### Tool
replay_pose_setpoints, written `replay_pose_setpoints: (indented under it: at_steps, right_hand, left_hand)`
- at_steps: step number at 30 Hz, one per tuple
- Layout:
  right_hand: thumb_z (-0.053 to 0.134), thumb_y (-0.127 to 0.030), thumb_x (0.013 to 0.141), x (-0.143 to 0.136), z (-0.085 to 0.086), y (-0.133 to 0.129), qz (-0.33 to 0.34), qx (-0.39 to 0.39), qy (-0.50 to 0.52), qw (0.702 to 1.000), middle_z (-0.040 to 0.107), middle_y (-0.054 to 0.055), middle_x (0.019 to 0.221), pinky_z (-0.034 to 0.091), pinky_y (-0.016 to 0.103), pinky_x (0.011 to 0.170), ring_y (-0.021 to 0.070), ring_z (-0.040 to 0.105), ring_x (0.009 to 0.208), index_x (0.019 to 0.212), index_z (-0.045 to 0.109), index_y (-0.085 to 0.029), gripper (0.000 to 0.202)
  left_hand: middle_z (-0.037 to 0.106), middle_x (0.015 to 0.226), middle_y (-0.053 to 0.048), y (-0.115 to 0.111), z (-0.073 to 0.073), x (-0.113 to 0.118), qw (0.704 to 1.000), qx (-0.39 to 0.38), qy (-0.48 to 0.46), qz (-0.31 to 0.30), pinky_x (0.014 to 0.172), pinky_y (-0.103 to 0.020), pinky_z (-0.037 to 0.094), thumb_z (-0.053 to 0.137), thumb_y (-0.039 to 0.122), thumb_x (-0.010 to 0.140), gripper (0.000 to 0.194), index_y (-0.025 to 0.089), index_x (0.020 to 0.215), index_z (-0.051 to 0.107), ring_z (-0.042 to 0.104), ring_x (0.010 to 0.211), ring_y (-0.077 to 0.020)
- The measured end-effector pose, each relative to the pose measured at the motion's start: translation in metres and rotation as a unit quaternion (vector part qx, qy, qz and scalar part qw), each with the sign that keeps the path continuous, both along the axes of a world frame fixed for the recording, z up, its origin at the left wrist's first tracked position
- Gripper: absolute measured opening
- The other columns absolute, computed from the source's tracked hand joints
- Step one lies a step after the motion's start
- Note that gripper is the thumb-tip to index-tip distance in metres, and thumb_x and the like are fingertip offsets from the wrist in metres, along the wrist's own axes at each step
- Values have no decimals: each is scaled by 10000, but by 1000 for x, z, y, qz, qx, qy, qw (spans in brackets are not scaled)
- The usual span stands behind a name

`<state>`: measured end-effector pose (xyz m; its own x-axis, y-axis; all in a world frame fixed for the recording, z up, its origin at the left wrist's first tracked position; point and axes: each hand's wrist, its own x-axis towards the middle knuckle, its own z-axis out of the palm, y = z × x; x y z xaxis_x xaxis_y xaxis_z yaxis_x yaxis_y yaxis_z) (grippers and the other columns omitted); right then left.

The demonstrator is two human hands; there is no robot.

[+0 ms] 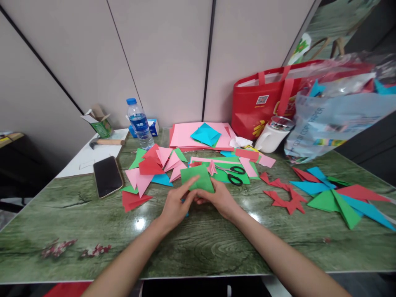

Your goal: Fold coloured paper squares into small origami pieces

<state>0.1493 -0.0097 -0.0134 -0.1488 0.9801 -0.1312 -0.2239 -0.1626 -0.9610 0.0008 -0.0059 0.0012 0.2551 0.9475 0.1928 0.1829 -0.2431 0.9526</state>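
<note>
Two hands (225,201) and one green sheet (202,176) mark the dial's centre. Twelve o'clock: one blue fold (204,134). Between one and two: one red bag (244,109), one mug (270,140). Two: one pair of scissors (229,169), one printed bag (328,123). Three: one red ring (291,205), beside colored pieces (349,210) too overlapped to count. Between nine and ten: one phone (108,176). Ten: one hammer (109,142), one green box (103,128), a pile of folds (151,167), likewise uncountable. Eleven: one bottle (140,126), at least one blue box (154,128).
</note>
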Motion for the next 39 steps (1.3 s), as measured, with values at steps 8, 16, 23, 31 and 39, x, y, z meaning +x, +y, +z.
replay_pose_setpoints:
  at_steps: [8,16,23,31,39]
  right_hand:
    - [556,-211,762,8,2,-1,-14,193,-104,975,481,43,1124,533,277,659,161,578,909,941,494,-245,193]
    - [562,-93,725,12,1,1,0,276,-230,933,480,35,896,461,249,610,168,526,829,869,687,-251,248]
    - [656,-291,725,13,-1,5,-13,271,-232,934,524,30,830,463,241,572,160,538,766,801,684,-222,107]
    - [696,-351,662,4,-6,2,-112,181,-153,965,532,-20,689,473,245,516,129,545,586,728,513,-196,249]
    - [751,-272,596,2,-8,2,-134,150,-68,977,475,-64,641,466,223,495,113,540,560,754,412,-223,377]
  left_hand:
    - [654,777,-22,17,0,-7,994,-32,-50,96,599,-250,504,556,252,739,194,197,872,686,582,647,-153]
    - [602,634,2,15,6,-5,993,-70,-83,42,519,-201,422,634,211,679,234,171,906,675,519,556,-114]
    - [603,629,3,13,4,-6,994,-83,-68,-6,557,-213,420,641,201,692,322,125,1004,662,527,592,-113]
    - [666,986,-57,8,-1,-2,976,-137,-156,-62,784,-348,501,647,273,704,356,166,1043,647,610,835,-188]
    - [390,470,79,6,1,1,988,-111,-110,-6,438,-158,324,724,186,617,410,128,1018,666,339,453,-45]
